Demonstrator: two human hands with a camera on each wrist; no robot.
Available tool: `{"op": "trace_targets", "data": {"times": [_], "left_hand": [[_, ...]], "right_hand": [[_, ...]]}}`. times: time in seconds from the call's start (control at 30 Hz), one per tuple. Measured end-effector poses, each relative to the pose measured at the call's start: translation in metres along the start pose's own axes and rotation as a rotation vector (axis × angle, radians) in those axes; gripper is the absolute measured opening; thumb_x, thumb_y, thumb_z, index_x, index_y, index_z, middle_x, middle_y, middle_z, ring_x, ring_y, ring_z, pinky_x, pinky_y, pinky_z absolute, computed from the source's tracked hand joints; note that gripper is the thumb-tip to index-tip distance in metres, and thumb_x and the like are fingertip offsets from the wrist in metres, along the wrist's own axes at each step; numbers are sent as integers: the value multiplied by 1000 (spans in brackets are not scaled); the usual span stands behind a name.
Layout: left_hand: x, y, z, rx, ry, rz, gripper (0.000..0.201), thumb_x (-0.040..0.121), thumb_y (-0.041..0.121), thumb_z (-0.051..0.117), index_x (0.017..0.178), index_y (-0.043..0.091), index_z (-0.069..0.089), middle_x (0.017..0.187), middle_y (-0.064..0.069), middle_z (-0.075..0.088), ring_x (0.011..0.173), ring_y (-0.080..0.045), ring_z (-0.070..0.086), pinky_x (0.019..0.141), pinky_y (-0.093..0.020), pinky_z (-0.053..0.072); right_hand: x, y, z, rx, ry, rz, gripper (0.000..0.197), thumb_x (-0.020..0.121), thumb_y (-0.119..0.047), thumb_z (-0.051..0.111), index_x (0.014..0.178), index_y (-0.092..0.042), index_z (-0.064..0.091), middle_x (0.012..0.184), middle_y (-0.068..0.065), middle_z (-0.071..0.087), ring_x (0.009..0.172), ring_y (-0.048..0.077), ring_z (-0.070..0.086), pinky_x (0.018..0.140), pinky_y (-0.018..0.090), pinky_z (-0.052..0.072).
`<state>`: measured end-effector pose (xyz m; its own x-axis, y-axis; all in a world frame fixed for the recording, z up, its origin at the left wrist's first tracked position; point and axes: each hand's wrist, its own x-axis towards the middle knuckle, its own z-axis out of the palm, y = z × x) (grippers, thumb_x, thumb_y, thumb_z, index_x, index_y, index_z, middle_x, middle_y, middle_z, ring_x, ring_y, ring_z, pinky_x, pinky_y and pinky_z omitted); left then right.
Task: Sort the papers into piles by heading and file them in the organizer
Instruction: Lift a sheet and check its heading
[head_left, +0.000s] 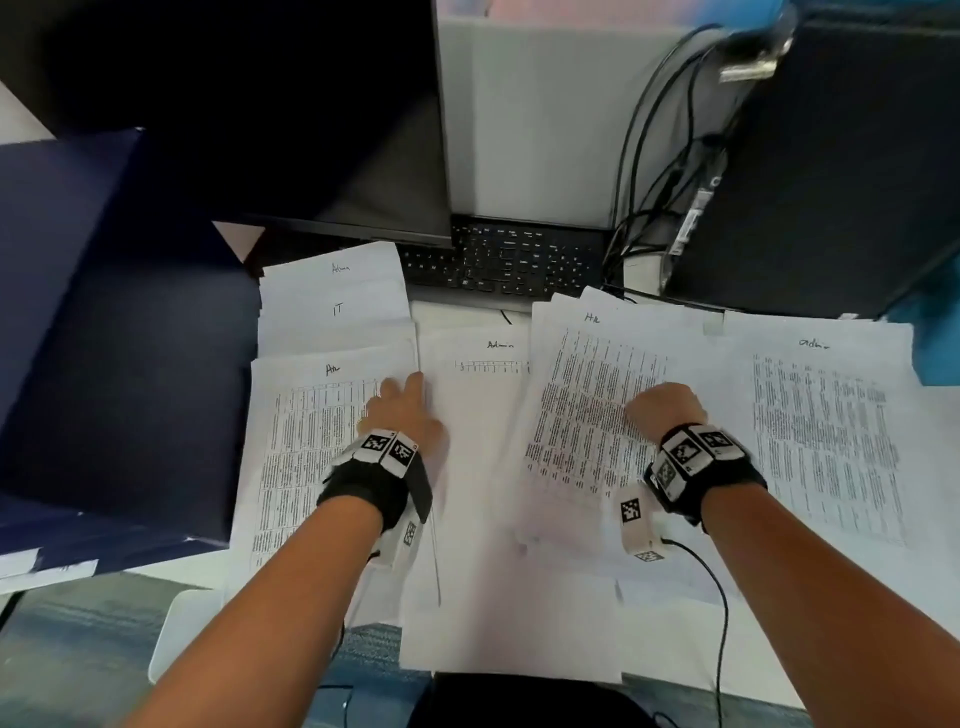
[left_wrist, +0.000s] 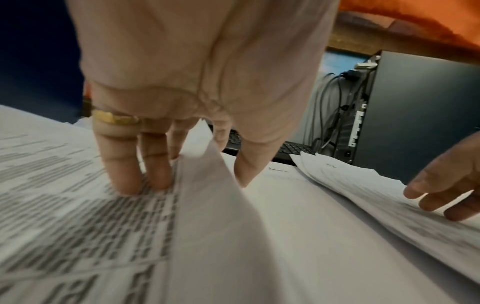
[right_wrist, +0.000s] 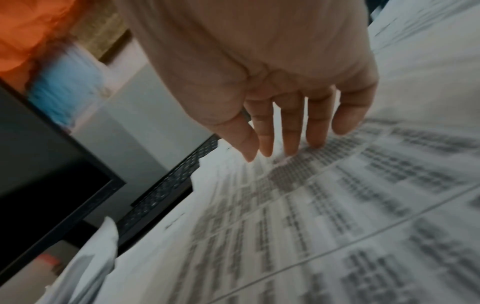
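Six headed sheets (head_left: 332, 370), two hands (head_left: 402, 410), one keyboard (head_left: 519, 260)

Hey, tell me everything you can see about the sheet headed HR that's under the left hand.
The HR sheet is a white paper page with a handwritten heading on top and a dense printed table below. It lies mostly flat atop the left stack, overlapping an IT sheet and an Admin sheet behind it. The left hand presses its fingertips on the table near the right edge, which curls up between fingers and thumb.
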<state>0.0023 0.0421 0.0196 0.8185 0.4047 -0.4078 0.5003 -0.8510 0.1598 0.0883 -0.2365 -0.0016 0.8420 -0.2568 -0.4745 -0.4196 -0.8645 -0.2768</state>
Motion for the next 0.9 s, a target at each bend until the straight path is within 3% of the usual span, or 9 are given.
{"op": "trace_targets", "data": {"times": [0.17,0.27,0.33,0.43,0.47,0.57,0.6,0.73,0.9], "left_hand": [[-16,51,22,-182,112,73,51,82,22,53,132,20,45,128,-7,52,110,-29,55,90,-39,49],[-26,70,35,-396,-130,156,44,88,23,56,130,11,46,116,-8,61,105,-26,59,89,-29,48],[-31,77,39,-436,-176,173,39,89,20,58,125,10,49,111,-8,61,103,-24,59,87,-25,44],[-36,85,46,-471,-125,209,20,86,10,59,105,14,53,97,-4,59,90,-21,57,83,-26,45],[-36,86,49,-479,-120,228,20,85,7,59,101,16,53,96,-4,59,89,-21,58,83,-28,46],[-39,91,53,-494,-97,299,32,84,2,60,112,17,56,101,-6,59,93,-22,59,84,-27,48],[-39,92,55,-502,-81,316,37,84,0,59,117,18,56,103,-6,58,93,-21,58,84,-24,47],[-45,99,61,-559,-20,340,46,86,-1,56,131,12,53,114,4,53,100,-10,51,89,-16,38],[-48,104,70,-683,106,296,45,90,2,56,133,14,54,135,-1,54,123,-16,51,105,-20,35]], "right_hand": [[15,39,-9,210,54,193,56,83,-16,60,133,-2,38,133,22,43,115,38,51,95,41,44],[25,50,-11,263,-26,125,40,81,-21,65,113,-1,51,116,16,57,100,32,57,88,39,48],[28,54,-13,227,-109,52,28,84,-21,64,103,-5,50,110,14,58,89,23,52,82,34,49],[29,59,-20,103,-147,-33,43,90,-14,56,129,-1,47,131,17,54,91,19,46,65,24,42],[26,59,-23,66,-149,-58,42,91,-9,51,132,-1,47,133,17,53,95,21,48,67,22,42],[21,62,-34,9,-162,-131,33,96,-2,37,120,-4,59,130,8,58,119,25,51,102,28,36],[18,61,-39,-75,-188,-177,33,96,-1,37,117,-6,61,124,7,62,118,24,54,105,29,33],[24,64,-44,-238,-194,-280,28,94,0,42,113,-5,62,108,5,63,115,23,54,103,29,34],[27,70,-43,-243,-199,-251,25,93,-2,48,112,-1,64,126,14,60,128,28,44,107,31,35]]}}
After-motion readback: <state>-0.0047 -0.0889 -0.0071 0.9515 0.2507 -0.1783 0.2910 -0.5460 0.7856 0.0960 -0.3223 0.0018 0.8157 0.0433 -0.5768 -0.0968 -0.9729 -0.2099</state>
